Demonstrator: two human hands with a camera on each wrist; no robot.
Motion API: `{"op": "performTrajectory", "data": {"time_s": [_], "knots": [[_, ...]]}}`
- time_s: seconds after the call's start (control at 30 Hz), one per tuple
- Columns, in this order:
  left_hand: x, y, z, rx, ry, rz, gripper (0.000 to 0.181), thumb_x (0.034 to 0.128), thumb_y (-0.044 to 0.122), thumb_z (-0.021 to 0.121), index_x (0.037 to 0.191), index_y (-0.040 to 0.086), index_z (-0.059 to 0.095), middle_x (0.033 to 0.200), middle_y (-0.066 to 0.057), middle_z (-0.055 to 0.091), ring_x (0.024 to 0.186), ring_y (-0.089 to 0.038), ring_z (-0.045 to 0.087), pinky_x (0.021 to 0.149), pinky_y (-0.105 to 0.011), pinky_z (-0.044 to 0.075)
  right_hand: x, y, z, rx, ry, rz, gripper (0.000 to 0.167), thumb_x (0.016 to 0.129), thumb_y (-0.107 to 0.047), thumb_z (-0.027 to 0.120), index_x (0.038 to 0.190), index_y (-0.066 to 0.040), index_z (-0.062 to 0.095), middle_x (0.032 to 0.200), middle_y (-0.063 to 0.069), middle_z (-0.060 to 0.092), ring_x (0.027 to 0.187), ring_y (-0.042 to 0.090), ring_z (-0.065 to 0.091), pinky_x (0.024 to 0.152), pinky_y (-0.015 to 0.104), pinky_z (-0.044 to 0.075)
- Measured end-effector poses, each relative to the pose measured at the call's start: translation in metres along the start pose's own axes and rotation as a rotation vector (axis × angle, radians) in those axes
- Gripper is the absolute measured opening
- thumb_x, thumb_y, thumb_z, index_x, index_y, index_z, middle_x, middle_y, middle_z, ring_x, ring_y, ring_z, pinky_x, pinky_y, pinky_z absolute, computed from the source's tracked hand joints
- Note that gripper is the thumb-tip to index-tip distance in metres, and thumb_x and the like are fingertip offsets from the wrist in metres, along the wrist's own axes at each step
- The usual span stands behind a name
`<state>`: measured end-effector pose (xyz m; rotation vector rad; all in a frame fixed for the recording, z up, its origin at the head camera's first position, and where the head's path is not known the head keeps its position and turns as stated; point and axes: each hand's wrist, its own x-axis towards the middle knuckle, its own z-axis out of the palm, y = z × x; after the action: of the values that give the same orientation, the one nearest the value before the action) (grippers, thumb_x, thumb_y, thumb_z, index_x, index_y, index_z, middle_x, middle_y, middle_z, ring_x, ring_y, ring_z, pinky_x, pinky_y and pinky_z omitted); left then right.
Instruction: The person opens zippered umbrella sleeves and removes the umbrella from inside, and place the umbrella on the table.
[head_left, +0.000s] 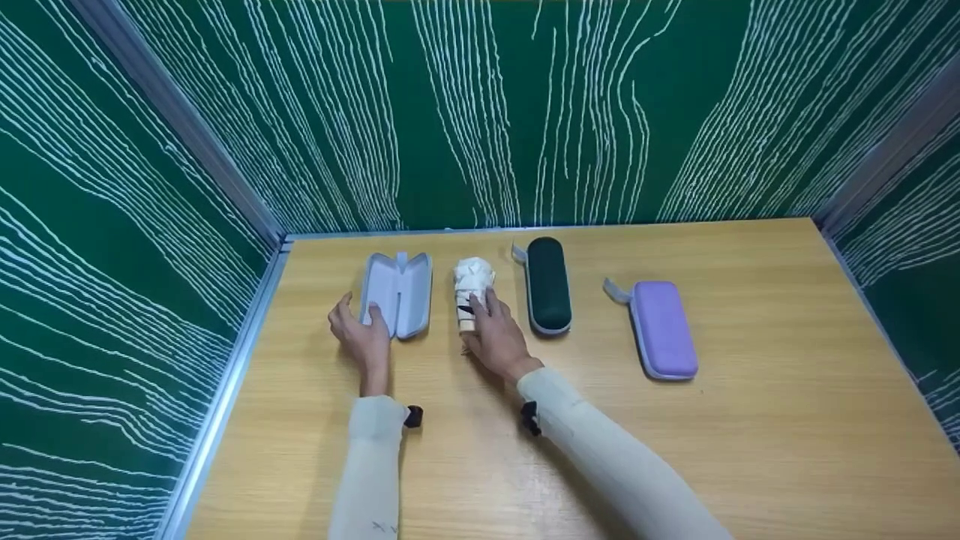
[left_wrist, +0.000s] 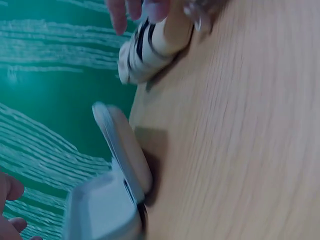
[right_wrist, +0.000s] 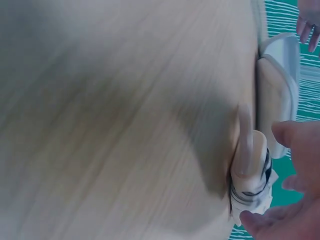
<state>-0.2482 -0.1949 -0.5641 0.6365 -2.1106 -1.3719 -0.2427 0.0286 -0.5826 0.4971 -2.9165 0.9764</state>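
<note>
My left hand [head_left: 364, 339] is beside the left edge of an opened pale grey hard case [head_left: 414, 306], like a glasses case, with the thumb over its lower left edge. Whether the thumb touches is unclear. My right hand [head_left: 497, 339] reaches over a cream, case-like object [right_wrist: 248, 181] banded in black and white, with a crumpled white end [head_left: 472, 270] towards the back wall. In the right wrist view the thumb [right_wrist: 284, 134] stands apart from that object, and a lower fingertip [right_wrist: 252, 220] is close to the white end; contact cannot be told.
Right of the cream object lies a closed dark green case [head_left: 549, 285] with a grey strap. Farther right is a closed purple case [head_left: 664, 327], also strapped. Green walls [head_left: 465, 187] with white lines bound the wooden table [head_left: 750, 450] at the back and sides.
</note>
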Motion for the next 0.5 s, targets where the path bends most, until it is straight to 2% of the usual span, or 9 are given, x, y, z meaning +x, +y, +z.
{"op": "performTrajectory", "data": {"time_s": [0.17,0.5], "knots": [[-0.022,0.013,0.008,-0.006,-0.013,0.079,0.047,0.0967,0.009,0.070,0.140,-0.003,0.058,0.141,-0.024,0.050,0.134,-0.042,0.045,0.113,-0.055,0.039,-0.009,0.004,-0.014,0.033,0.047,-0.033,0.069,0.099,-0.018,0.076,0.157,0.002,0.045,0.164,0.032,0.034,0.148,0.046,0.042,0.117,0.054,0.043],[-0.064,0.029,0.033,-0.051,-0.048,0.253,0.046,0.0909,0.000,0.071,0.135,-0.003,0.061,0.138,-0.024,0.055,0.132,-0.043,0.050,0.111,-0.058,0.042,-0.030,0.006,-0.045,0.123,0.047,0.023,0.064,0.102,-0.017,0.072,0.159,-0.008,0.046,0.167,0.017,0.038,0.154,0.037,0.037,0.123,0.054,0.034]]}}
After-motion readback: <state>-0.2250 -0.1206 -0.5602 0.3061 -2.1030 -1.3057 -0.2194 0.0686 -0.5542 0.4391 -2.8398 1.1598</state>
